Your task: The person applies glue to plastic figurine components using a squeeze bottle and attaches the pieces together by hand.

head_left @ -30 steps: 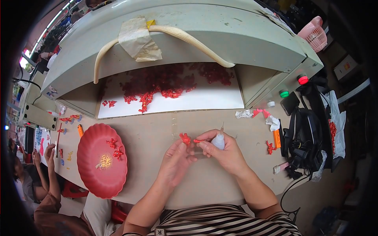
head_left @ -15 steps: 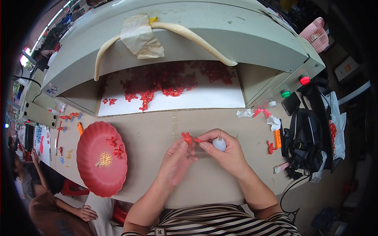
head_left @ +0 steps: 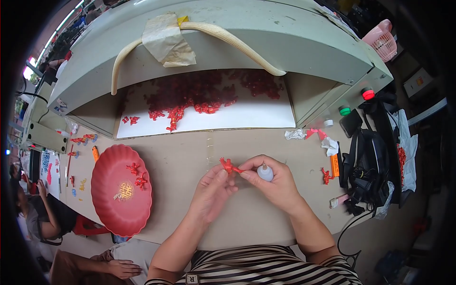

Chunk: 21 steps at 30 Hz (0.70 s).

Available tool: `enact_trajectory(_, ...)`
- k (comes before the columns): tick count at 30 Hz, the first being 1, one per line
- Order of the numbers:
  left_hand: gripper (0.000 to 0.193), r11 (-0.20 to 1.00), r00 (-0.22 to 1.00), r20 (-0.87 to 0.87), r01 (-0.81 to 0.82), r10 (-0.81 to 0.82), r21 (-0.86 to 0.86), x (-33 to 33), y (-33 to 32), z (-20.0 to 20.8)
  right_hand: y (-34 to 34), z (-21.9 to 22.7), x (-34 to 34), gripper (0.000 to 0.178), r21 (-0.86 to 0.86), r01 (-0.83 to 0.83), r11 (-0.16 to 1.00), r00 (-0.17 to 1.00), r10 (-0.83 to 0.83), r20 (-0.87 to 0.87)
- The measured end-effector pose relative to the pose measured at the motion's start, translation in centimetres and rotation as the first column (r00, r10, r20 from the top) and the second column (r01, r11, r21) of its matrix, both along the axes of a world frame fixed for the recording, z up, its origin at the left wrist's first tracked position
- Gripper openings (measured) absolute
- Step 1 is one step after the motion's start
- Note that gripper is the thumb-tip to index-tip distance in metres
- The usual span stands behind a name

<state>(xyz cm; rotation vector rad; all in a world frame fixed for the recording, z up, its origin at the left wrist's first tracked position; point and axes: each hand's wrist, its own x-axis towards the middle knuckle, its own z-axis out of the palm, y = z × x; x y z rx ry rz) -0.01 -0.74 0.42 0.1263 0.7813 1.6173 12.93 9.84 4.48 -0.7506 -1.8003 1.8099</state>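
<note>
Red figurine (head_left: 228, 165) | above table (head_left: 256, 221), back from near edge | left hand (head_left: 211, 190) pinches body, right hand (head_left: 273, 185) pinches red piece (head_left: 239, 170) against it, plus bottle (head_left: 265, 173) | likely light, stiff, slick; limbs fragile, grip torso

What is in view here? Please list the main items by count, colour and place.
Table: one, beige, centre
Workbench hood: one, greenish, top
Figurine pile: many, red, under hood
Scalloped tray: one, red, table's left
Tray figurines: two, red, inside tray
Lone figurine: one, red, table's right
Bag: one, black, far right
Basket: one, pink, upper right
Co-workers: at least two, brown and grey clothes, left
Held figurine: one, red, centre
Small part: one, red, centre
Squeeze bottle: one, whitish, centre
Left hand: one, bare, centre, holding figurine
Right hand: one, bare, centre, holding part and bottle
</note>
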Motion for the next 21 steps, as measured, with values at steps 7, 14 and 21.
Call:
enact_trajectory(7, 0.021, 0.999, 1.000, 0.000, 0.025, -0.025, 0.023, -0.20, -0.22, -0.09, 0.08, 0.32, 0.11, 0.013, -0.111, -0.059, 0.992, 0.998, 0.056, -0.028)
enact_trajectory(14, 0.020, 0.997, 0.998, -0.004, 0.066, -0.066, 0.050, -0.37, -0.22, 0.04, 0.19, 0.50, 0.29, 0.014, -0.128, -0.057, 0.990, 0.998, 0.054, -0.027)
enact_trajectory(21, 0.019, 0.996, 0.998, -0.047, 0.051, -0.047, 0.069, -0.39, -0.19, 0.02, 0.03, 0.16, 0.21, 0.014, -0.050, -0.064, 0.997, 0.998, 0.064, 0.000)
